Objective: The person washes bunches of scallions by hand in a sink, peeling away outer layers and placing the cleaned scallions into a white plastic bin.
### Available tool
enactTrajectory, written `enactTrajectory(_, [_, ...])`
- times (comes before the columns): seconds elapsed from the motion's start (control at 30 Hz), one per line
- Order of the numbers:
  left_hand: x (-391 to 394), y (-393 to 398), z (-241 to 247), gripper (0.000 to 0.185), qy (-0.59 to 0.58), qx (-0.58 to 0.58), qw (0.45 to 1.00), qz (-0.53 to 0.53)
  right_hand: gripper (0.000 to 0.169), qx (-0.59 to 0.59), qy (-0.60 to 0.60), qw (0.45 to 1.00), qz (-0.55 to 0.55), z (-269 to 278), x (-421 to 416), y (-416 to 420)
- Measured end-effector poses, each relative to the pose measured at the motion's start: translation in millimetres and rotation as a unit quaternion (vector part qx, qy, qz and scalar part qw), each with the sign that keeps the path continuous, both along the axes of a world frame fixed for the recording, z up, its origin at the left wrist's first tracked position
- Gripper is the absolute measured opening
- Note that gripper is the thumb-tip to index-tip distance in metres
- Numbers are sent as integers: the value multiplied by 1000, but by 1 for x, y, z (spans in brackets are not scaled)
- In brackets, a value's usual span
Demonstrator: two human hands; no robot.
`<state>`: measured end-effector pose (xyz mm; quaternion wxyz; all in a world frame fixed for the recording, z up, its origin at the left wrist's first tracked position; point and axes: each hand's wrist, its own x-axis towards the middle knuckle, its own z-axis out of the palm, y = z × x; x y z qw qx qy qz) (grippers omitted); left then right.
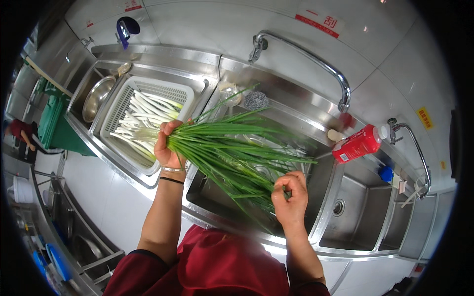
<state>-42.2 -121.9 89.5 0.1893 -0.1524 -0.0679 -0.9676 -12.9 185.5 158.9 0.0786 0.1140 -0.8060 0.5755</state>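
Note:
My left hand (167, 144) grips a large bunch of scallions (226, 140) near the base of the green leaves. Their pale ends point left, over a white plastic basket (117, 95). More trimmed-looking white scallion stalks (146, 107) lie side by side in that basket. The long green leaves fan out to the right above a steel sink basin (209, 194). At the lower right of the leaves is my right hand (291, 196), thumb and forefinger curled together against the leaf tips. Whether a leaf is pinched there is hidden.
Steel wool (256, 100) and a clear wrapped item (230, 94) sit on the back ledge. A long faucet (307, 57) reaches over the sink. A red bottle (357, 144) stands near the right-hand basin (355, 214). A metal bowl (98, 98) is at far left.

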Motion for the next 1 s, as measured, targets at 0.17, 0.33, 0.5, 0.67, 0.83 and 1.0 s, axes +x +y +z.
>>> enactTrajectory(0.17, [1, -9, 1, 16, -6, 34, 999, 2, 7, -151, -22, 986, -70, -18, -6, 37])
enactTrajectory(0.33, [2, -26, -2, 15, 1, 55, 998, 28, 13, -132, -70, 975, -165, -30, 3, 93])
enactTrajectory(0.5, [0, -33, 3, 11, 2, 29, 999, 33, 15, 30, -57, 972, -224, -64, 10, 133])
enactTrajectory(0.67, [-2, -46, -6, 11, 5, -49, 997, 63, 13, 95, -60, 965, -238, -69, 23, 140])
enactTrajectory(0.83, [-4, -36, 0, 13, 11, -75, 996, 46, 10, 114, -41, 971, -206, -66, 28, 132])
enactTrajectory(1.0, [-10, -34, 4, 13, -10, -78, 995, 64, 10, 153, -20, 971, -182, -60, 34, 124])
